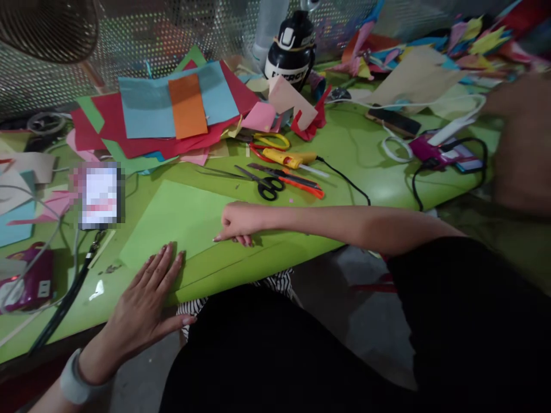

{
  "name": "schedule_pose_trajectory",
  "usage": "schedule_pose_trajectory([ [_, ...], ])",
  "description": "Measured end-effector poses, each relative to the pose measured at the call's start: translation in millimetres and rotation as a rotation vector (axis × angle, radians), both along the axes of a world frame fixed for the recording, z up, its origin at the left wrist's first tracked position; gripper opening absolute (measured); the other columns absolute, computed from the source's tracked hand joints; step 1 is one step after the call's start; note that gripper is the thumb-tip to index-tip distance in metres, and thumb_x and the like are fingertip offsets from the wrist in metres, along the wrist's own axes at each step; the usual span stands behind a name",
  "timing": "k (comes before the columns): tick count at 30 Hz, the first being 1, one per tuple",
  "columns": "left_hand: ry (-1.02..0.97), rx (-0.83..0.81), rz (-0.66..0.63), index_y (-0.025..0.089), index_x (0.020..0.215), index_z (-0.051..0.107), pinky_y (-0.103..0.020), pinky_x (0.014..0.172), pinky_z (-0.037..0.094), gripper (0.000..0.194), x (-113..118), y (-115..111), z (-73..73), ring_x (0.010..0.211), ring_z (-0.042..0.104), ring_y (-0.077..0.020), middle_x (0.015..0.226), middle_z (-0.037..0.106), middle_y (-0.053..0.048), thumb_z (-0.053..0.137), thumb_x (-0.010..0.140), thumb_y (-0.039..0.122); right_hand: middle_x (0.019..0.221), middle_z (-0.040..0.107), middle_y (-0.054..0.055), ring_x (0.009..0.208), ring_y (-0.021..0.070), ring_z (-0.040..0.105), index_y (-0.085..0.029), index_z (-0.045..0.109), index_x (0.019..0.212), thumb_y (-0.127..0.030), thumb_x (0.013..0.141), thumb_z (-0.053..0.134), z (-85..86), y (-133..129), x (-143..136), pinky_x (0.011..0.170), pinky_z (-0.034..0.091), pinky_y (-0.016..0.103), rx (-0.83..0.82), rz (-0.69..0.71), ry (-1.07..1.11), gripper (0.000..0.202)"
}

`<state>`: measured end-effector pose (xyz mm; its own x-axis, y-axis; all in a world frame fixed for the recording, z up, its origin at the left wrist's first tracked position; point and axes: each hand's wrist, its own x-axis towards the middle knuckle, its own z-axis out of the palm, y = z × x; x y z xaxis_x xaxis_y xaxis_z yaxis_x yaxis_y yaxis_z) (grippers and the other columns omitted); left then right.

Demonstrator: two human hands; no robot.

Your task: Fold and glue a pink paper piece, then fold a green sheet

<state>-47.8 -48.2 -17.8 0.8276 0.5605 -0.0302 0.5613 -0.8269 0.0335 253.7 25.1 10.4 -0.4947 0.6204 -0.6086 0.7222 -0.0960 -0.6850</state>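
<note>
A light green sheet of paper (pixel 176 212) lies flat on the green table. My left hand (pixel 148 298) is open, its fingertips resting on the sheet's near edge and its thumb spread off the table's side. At the right end of the sheet, my right hand (pixel 241 222) is closed with curled fingers, gripping the paper's edge; part of that edge is hidden under it. Just beyond that hand are black-handled scissors (pixel 270 186), an orange utility knife (pixel 307 184), tweezers (pixel 221 174) and a yellow glue gun (pixel 288 158).
Coloured paper sheets (pixel 146 112) are piled at the back left. A black bottle (pixel 293 54) stands behind. Cables run to a purple power bank (pixel 430 149) on the right. A phone-like object (pixel 101 195) with a lanyard lies left. Another person's blurred arm (pixel 520 143) shows at far right.
</note>
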Motion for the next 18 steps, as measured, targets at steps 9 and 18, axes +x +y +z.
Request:
schedule_pose_trajectory([
  [9,0.026,0.000,0.000,0.015,0.159,0.003,-0.045,0.121,0.020,0.112,-1,1,3.9,0.149,0.024,-0.0360,0.165,0.010,-0.017,0.045,0.079,0.082,0.052,0.063,0.001,0.041,0.0111,0.058,-0.019,0.051,0.055,-0.052,0.081,0.068,-7.1,-16,103,0.047,0.049,0.027,-0.046,-0.256,-0.098,0.045],
  [18,0.046,0.004,0.005,0.014,0.154,0.027,-0.049,0.118,0.026,0.099,6,1,28.8,0.143,0.038,-0.0355,0.157,0.034,-0.020,0.050,0.082,0.077,0.050,0.061,-0.001,0.039,0.0103,0.056,-0.020,0.049,0.057,-0.058,0.076,0.070,18.5,-10,90,0.041,0.043,0.023,0.008,-0.189,-0.061,0.047],
])
